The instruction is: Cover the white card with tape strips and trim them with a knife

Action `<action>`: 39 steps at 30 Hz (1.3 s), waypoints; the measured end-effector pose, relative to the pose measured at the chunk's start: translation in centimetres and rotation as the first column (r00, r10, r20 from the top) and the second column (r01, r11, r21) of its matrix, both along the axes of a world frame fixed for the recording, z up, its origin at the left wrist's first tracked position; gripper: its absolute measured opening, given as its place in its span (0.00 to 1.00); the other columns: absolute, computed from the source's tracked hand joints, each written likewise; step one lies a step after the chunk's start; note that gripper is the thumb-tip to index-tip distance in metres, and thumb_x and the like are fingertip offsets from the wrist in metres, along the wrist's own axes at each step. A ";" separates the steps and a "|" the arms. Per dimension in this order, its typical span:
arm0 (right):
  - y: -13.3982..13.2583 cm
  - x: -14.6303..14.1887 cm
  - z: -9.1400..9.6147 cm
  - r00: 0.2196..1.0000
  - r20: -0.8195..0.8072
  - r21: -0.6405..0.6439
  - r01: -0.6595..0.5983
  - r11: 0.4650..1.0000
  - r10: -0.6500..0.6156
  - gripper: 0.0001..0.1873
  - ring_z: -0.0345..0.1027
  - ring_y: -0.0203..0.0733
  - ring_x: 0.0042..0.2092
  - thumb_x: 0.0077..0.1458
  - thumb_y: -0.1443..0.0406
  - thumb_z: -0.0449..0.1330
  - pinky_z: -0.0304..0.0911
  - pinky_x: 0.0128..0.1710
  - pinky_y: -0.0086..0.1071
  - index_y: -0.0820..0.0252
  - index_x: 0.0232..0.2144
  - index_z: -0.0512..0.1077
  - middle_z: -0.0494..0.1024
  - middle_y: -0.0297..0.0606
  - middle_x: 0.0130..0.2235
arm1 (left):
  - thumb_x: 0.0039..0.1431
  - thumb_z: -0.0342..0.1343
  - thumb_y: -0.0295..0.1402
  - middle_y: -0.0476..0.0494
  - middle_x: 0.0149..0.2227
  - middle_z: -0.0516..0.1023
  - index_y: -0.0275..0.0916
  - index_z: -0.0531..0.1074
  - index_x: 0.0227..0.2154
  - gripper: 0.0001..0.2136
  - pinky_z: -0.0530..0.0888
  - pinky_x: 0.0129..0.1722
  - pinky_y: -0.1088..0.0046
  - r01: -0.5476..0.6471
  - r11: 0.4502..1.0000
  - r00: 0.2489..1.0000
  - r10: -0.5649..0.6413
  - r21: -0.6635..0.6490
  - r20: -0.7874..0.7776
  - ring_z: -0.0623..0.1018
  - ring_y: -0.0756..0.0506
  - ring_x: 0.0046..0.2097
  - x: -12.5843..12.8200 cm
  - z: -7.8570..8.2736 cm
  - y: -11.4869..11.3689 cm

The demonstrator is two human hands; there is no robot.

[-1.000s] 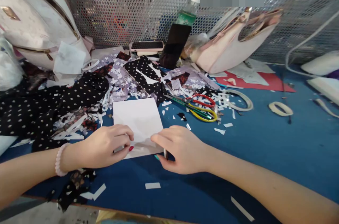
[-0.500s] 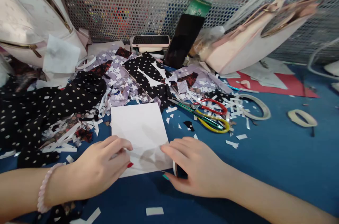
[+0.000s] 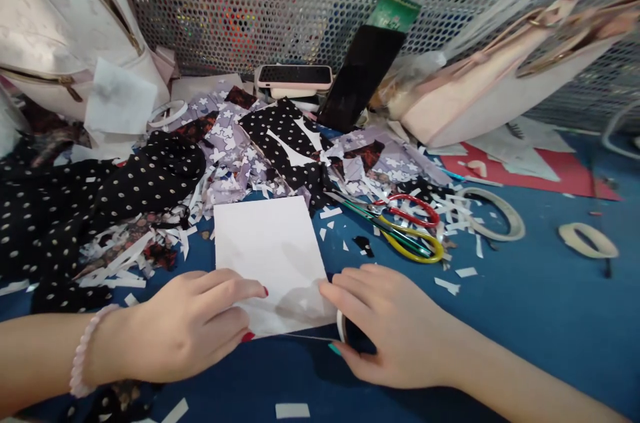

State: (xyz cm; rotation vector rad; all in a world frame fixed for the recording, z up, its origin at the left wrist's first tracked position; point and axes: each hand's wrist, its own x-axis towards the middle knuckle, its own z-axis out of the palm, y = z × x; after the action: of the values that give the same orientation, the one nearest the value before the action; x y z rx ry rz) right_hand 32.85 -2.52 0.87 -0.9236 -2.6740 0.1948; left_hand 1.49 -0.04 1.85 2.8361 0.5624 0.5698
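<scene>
Parting wider, left hand, half-curled on paper, grip unclear, and right hand, fingers round a roll, bare more strip toward the counter's near edge.

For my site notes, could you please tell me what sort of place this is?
Probably a craft or sewing workbench: scissors, black polka-dot fabric and white scraps lie on the blue tabletop.

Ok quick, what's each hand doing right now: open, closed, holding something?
Left hand: partly curled over the white sheet; whether it grips anything cannot be told.
Right hand: curled closed, holding a white-rimmed roll.
</scene>
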 end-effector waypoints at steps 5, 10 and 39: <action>0.3 0.5 0.4 0.994 0.108 0.111 -0.013 0.994 0.001 0.05 0.61 0.43 0.30 0.50 0.64 0.60 0.51 0.30 0.37 0.58 0.30 0.74 0.72 0.35 0.27 | 0.74 0.47 0.24 0.39 0.46 0.84 0.37 0.75 0.32 0.15 0.80 0.36 0.72 0.045 0.999 0.999 -0.045 0.016 -0.006 0.82 0.46 0.37 0.1 0.0 -0.2; 0.6 0.6 0.7 0.976 0.214 0.225 -0.091 0.970 0.042 0.03 0.60 0.44 0.33 0.47 0.64 0.61 0.53 0.36 0.39 0.58 0.27 0.74 0.74 0.37 0.30 | 0.75 0.47 0.24 0.39 0.44 0.83 0.36 0.76 0.39 0.12 0.81 0.39 0.71 0.064 0.998 0.998 -0.064 -0.002 -0.015 0.83 0.46 0.37 0.2 -0.1 -0.3; -2.7 -4.9 -0.4 0.964 -0.215 0.183 -0.115 0.976 0.154 0.08 0.73 0.41 0.37 0.73 0.71 0.54 0.66 0.39 0.36 0.65 0.44 0.74 0.80 0.38 0.36 | 0.65 0.59 0.23 0.36 0.52 0.77 0.40 0.75 0.40 0.05 0.80 0.54 0.69 0.266 0.768 0.963 -0.184 -0.582 0.198 0.79 0.42 0.54 0.2 1.2 -0.4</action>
State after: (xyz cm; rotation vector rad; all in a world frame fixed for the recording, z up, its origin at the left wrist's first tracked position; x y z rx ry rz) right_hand 27.93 -5.22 0.49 -0.6266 -2.4946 0.0944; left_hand 1.66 -0.40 3.02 2.1887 0.2948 0.4254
